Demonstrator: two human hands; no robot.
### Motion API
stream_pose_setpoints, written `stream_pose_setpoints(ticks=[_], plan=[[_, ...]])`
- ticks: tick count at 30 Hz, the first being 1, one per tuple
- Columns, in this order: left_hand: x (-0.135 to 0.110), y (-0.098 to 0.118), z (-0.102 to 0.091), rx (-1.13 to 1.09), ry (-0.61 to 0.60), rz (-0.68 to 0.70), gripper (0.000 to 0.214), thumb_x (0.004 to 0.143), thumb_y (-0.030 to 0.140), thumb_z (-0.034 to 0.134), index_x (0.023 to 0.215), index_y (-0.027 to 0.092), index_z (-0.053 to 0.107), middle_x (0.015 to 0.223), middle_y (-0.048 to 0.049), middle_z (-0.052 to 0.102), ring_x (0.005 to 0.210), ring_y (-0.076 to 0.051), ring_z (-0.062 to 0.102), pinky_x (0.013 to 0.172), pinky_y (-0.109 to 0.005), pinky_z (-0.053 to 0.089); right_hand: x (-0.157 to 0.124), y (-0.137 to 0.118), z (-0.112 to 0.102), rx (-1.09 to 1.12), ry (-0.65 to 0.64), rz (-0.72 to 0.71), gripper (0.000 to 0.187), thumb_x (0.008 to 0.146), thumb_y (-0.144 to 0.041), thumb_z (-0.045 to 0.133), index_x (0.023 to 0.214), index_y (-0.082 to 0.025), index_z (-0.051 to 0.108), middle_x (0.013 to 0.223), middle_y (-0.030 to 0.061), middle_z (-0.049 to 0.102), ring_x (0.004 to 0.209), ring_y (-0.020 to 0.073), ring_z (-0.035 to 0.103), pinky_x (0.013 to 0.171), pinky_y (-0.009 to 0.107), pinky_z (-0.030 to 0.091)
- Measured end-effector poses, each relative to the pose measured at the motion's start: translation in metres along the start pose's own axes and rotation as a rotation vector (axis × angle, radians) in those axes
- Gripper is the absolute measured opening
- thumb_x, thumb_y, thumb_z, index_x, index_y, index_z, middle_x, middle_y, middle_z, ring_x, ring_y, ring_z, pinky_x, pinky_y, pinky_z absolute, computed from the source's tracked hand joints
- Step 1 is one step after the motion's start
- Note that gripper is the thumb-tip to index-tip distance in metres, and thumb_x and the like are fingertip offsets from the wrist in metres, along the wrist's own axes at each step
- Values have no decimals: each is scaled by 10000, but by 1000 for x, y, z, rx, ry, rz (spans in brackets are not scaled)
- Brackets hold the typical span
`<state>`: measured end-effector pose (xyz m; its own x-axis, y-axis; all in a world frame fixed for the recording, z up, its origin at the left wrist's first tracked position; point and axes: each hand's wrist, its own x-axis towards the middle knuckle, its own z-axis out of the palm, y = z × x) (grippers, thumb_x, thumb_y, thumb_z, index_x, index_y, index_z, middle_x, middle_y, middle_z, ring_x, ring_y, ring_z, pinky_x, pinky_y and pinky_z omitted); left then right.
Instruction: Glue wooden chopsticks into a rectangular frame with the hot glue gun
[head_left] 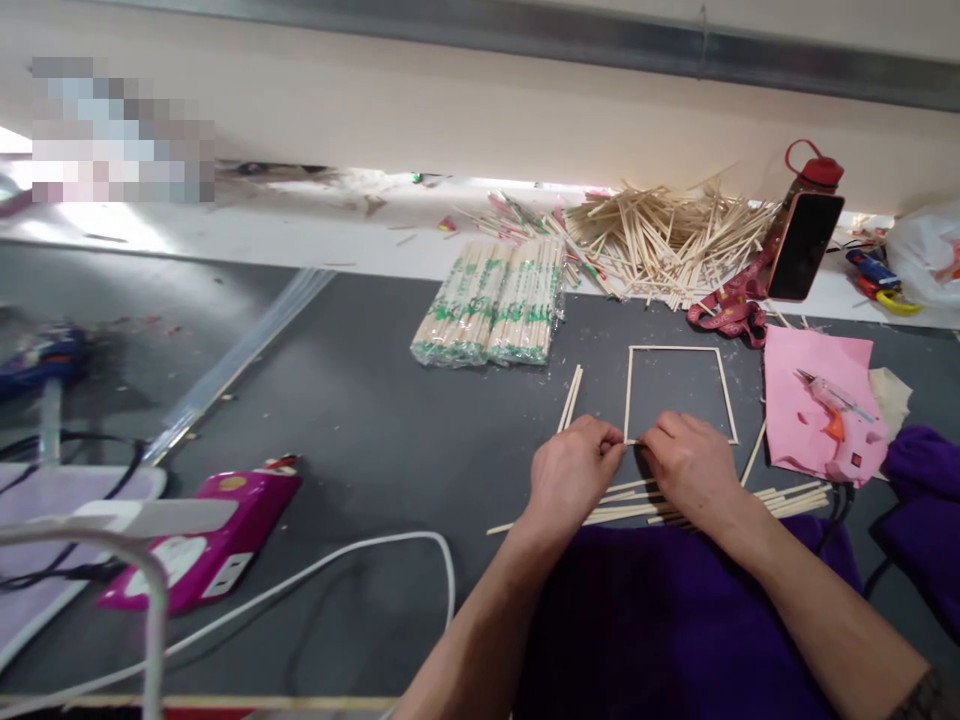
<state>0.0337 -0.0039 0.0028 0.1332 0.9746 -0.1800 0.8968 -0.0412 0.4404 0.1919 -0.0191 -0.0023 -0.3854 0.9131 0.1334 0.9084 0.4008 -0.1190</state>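
Both forearms fwd, left hand (571,470) & right hand (690,465) palms down, fingertips pinched.

Pink paper (802,390), purple cloth (660,620)

A square frame (679,394) of thin pale wooden sticks is laid flat on the dark counter (375,430). Its near left corner is pinched between the fingertips of both hands. Loose sticks (780,497) of the same kind are scattered just beside its near edge.
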Motion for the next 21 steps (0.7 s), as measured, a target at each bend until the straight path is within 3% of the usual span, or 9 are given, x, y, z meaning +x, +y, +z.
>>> stream_pose_setpoints(ticks=[9, 21], plan=[[3, -4, 2, -53, -19, -19, 150, 828, 249, 573, 847, 233, 721, 865, -8, 696, 784, -150, 631, 694, -255, 408, -1, 6, 10, 14, 48, -2, 172, 894, -184, 549, 762, -206, 657, 776, 24, 604, 717, 172, 484, 626, 307, 281], [4, -6, 7, -26, -9, -11, 169, 855, 285, 568, 871, 236, 728, 865, -7, 692, 798, -155, 632, 683, -250, 394, 0, 7, 11, 44, 58, -106, 145, 845, -120, 579, 727, -198, 608, 746, 21, 578, 694, 176, 454, 616, 303, 282]])
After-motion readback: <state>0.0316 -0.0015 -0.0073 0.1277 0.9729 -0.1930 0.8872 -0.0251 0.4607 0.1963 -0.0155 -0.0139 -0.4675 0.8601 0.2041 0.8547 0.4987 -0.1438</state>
